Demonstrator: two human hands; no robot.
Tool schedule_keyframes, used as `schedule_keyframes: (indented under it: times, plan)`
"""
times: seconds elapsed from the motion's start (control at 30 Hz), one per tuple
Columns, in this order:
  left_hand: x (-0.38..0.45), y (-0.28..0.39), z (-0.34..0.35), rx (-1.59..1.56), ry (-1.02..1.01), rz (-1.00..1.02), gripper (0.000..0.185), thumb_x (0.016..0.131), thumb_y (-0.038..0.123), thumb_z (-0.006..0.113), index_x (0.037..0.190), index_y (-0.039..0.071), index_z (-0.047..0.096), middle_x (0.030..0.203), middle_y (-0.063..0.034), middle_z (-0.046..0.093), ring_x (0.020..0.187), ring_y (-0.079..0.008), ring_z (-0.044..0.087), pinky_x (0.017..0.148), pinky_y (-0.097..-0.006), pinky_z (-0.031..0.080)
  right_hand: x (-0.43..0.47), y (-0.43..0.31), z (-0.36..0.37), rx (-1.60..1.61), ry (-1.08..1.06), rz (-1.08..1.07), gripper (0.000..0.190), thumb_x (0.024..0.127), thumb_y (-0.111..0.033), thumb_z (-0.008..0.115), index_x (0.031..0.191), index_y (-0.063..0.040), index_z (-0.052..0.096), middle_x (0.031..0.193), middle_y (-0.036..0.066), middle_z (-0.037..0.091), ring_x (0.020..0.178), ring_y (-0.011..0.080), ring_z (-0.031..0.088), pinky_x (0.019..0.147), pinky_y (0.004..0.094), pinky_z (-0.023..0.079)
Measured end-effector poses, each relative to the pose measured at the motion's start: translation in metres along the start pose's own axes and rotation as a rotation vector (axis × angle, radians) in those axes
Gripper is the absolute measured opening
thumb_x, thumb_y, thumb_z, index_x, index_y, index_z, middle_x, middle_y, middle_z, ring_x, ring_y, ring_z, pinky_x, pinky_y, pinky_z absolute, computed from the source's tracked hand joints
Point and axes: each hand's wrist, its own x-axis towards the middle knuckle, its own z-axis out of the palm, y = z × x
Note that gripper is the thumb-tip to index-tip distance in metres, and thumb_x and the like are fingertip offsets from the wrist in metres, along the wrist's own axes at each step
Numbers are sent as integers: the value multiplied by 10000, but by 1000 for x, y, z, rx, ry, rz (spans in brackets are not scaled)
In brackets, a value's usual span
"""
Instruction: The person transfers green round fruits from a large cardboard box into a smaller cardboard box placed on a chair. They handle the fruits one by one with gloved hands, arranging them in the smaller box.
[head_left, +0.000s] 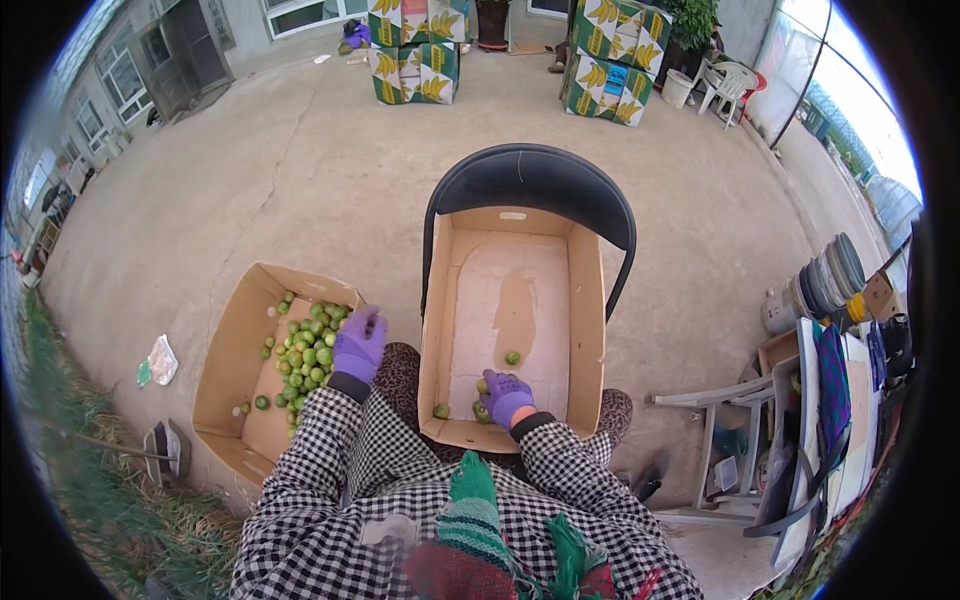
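Observation:
Purple gloves cover both hands. My left hand (360, 343) is at the right wall of a cardboard box (217, 375) on the ground, its fingers partly curled beside a heap of round green fruits (304, 356), which look like unripe tomatoes. Whether it holds a fruit is hidden. A second, longer cardboard box (589, 322) rests on a black chair (529, 180) directly before me. Inside its near end, my right hand (508, 397) reaches down among a few green fruits (481, 412), its fingertips against them; a firm grip cannot be made out. Another green fruit (512, 358) lies just beyond that hand.
Banana cartons (416, 73) are stacked at the back, with a second stack (607, 86) farther right. A wooden frame (712, 442) and piled buckets (829, 270) stand at right. At left are a plastic bag (162, 360), a shoe (169, 450) and green plants (105, 465).

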Motion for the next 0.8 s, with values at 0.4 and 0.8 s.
schedule_keyframes:
  times: [0.4,0.8]
  plan:
    - [32,-255,-42,731,-222,-625,461,799,386,774,1206,176,726,1177,-181,710,1141,-362,659,990,-451,518,-3,-1,-22,70,238,164,490,891,-275,689,1313,-105,506,1149,157,681,1038,375,669,874,502,540]
    - [20,-167,-61,992,-552,-786,635,991,575,527,1368,72,619,1477,-170,545,1372,-311,519,1118,-430,440,0,0,-10,102,373,101,594,891,-275,666,1414,-79,464,1357,168,547,1106,388,614,906,496,523]
